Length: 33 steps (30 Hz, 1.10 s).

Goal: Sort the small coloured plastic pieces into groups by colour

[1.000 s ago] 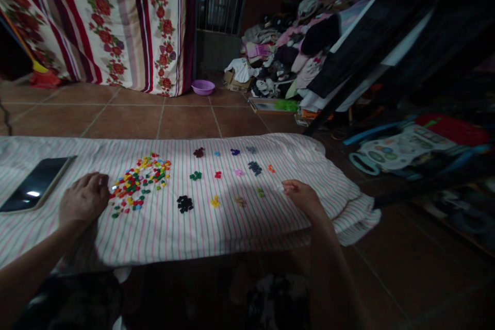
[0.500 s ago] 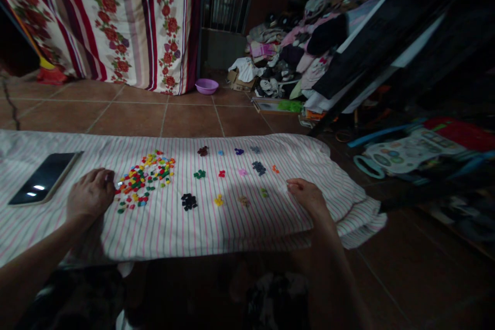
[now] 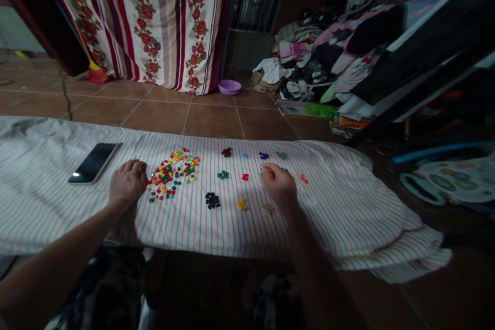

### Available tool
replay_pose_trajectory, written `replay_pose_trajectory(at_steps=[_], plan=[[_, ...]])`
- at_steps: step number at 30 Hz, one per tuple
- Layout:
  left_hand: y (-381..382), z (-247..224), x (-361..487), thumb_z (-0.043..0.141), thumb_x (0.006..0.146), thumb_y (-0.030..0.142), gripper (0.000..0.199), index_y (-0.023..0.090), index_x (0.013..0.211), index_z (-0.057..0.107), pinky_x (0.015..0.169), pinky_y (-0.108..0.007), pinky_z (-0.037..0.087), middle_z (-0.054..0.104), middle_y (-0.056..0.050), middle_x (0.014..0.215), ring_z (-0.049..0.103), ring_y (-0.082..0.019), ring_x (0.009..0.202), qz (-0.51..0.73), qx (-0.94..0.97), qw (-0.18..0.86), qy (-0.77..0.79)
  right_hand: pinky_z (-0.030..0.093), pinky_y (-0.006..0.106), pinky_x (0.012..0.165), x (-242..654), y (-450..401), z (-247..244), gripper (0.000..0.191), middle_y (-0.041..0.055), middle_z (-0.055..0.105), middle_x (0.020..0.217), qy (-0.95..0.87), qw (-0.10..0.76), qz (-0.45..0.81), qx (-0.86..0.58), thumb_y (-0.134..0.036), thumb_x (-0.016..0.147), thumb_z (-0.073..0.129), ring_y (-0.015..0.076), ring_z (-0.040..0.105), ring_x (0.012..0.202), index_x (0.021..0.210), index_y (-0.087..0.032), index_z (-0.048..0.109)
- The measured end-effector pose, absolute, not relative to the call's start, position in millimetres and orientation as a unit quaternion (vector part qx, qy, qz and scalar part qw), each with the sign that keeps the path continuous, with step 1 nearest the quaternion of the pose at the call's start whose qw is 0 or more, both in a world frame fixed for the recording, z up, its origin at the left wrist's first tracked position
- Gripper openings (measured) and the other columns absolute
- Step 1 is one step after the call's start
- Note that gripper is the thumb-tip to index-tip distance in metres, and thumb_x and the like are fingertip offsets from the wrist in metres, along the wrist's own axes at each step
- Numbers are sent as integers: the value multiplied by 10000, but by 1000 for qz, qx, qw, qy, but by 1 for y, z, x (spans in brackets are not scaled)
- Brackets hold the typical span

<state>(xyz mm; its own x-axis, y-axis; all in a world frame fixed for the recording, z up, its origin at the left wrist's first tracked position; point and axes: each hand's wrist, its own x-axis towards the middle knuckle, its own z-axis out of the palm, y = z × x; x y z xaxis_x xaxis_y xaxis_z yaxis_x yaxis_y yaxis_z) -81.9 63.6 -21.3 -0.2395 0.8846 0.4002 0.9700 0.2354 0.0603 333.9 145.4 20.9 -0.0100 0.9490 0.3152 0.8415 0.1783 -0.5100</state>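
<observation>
A mixed heap of small coloured pieces (image 3: 170, 175) lies on a striped cloth (image 3: 174, 232). Touching or just beside its left edge, my left hand (image 3: 129, 180) rests with its fingers curled; I cannot make out anything in them. To the right are small single-colour groups: black pieces (image 3: 212, 200), green pieces (image 3: 223, 175), red pieces (image 3: 245, 177), yellow pieces (image 3: 242, 203), orange pieces (image 3: 304, 179) and several others. Over the groups, between red and orange, my right hand (image 3: 277, 181) is closed, fingertips pressed together; what they may hold is hidden.
A phone (image 3: 95, 163) lies on the cloth left of my left hand. Beyond the cloth are a purple basin (image 3: 229, 87), a patterned curtain (image 3: 166, 20), a red dustpan (image 3: 97, 76) and a pile of clothes (image 3: 328, 46). A pale green-handled object (image 3: 444, 180) is at the right.
My right hand has moved left from beyond the orange pieces to over the pink and dark grey groups, hiding them. The view has turned left. My left hand stays by the heap.
</observation>
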Motion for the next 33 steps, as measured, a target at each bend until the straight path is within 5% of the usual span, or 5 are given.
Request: replay_pose_trajectory(at_steps=[6,13,33], plan=[[64,-24,-84,403,859,253,308,174,1060,623,920,-391,431,630,-123,1198,569,-271,1119,-166,-597,138,-773,456,277,794,245,132,14,244,54,676,871,-821,322,132,-452,-231,912,462,178,608,824,955,-205,700],[65,-26,-85,403,846,230,301,165,1050,616,931,-396,431,630,-124,1181,567,-272,1110,-164,-612,147,-759,443,299,875,172,108,20,233,56,646,985,-908,218,154,-324,-202,950,488,183,563,957,1028,-213,707],[65,-26,-84,444,844,213,260,189,1037,616,923,-429,427,625,-129,1201,559,-292,1133,-186,-607,141,-760,457,315,844,122,98,8,241,50,603,953,-928,96,137,-332,-165,949,481,191,532,977,958,-236,711]])
